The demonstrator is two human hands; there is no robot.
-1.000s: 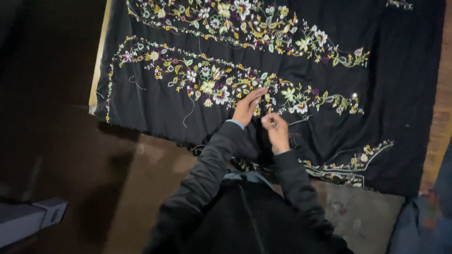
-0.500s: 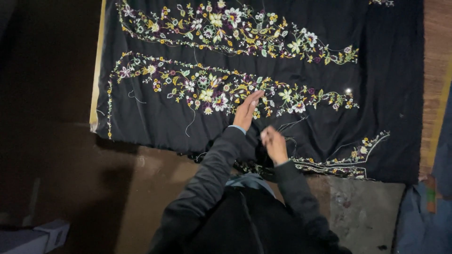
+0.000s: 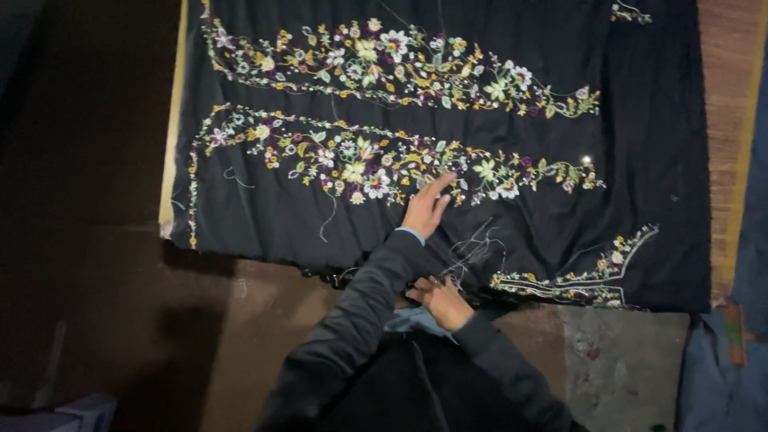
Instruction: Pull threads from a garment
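A large black cloth [image 3: 264, 216] lies spread out flat, stitched with bands of floral embroidery [image 3: 360, 160] in white, yellow, green and purple. My left hand [image 3: 426, 210] rests flat on the cloth, fingers apart, fingertips on the middle flower band. My right hand [image 3: 442, 302] is lower, at the cloth's near edge, with its fingers curled together. Loose pale thread [image 3: 474, 246] runs from those fingers up over the cloth. Both arms wear dark sleeves. A short embroidered strip [image 3: 572, 276] lies just right of my right hand.
A yellow border [image 3: 167, 160] runs down the cloth's left side. Brown floor [image 3: 264, 320] lies below it, with a grey patch [image 3: 624, 360] at lower right. Blue fabric [image 3: 720, 368] sits at the right edge, and a pale object [image 3: 80, 412] at bottom left.
My right hand has drawn back from beside my left hand down to the cloth's near edge, with thread trailing after it. My left hand stays on the flower band.
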